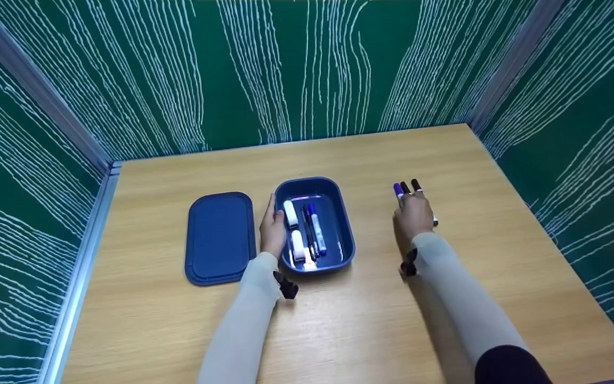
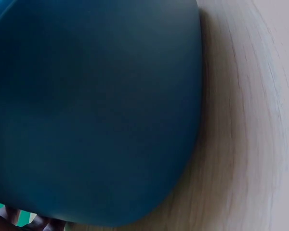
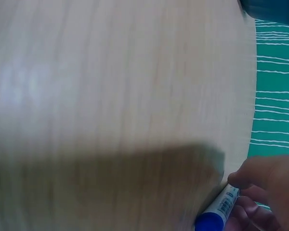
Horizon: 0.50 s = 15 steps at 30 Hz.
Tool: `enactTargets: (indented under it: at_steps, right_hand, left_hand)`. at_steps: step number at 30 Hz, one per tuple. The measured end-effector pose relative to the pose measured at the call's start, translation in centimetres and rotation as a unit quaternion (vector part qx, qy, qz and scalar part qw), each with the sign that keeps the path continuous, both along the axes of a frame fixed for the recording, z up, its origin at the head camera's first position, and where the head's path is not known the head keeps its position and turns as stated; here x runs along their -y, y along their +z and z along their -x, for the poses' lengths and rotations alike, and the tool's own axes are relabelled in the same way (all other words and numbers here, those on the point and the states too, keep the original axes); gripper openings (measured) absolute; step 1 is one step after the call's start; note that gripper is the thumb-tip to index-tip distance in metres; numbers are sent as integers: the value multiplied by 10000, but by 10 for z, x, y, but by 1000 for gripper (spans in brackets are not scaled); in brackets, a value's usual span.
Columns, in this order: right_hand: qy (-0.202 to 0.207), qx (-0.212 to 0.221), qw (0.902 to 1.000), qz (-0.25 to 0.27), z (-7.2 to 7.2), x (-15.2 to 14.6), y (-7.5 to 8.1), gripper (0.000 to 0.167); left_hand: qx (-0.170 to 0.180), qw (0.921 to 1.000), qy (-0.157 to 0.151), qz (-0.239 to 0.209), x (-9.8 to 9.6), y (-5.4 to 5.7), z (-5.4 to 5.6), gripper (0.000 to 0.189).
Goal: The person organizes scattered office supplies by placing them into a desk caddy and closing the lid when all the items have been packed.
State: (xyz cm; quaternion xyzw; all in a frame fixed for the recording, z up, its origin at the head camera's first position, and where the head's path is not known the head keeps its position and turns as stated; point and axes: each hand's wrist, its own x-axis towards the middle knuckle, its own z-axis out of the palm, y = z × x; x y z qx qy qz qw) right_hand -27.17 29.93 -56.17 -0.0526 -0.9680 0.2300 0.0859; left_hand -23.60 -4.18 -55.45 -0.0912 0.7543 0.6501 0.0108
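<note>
A dark blue open box stands mid-table, and my left hand grips its left wall with the thumb at the rim. Close up in the left wrist view is the box's outer wall, with fingertips at the lower left. Inside lie two white block-like pieces, a blue-capped marker and a dark pen. At the right, my right hand pinches a white marker with a blue end. Near its fingers show two black-capped markers; the hand partly hides them.
A dark blue lid lies flat on the wooden table, left of the box. Green panels with white wavy lines enclose the table at the back and both sides.
</note>
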Motion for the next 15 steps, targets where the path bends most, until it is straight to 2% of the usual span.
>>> enactTargets:
  at_steps: [10, 15]
  right_hand:
    - [-8, -108, 9999, -127, 0, 0, -2, 14]
    - [15, -151, 9999, -32, 1, -2, -4, 17]
  left_hand:
    - [-5, 10000, 14, 59, 0, 1, 1, 53]
    - [71, 10000, 5, 67, 0, 0, 0, 53]
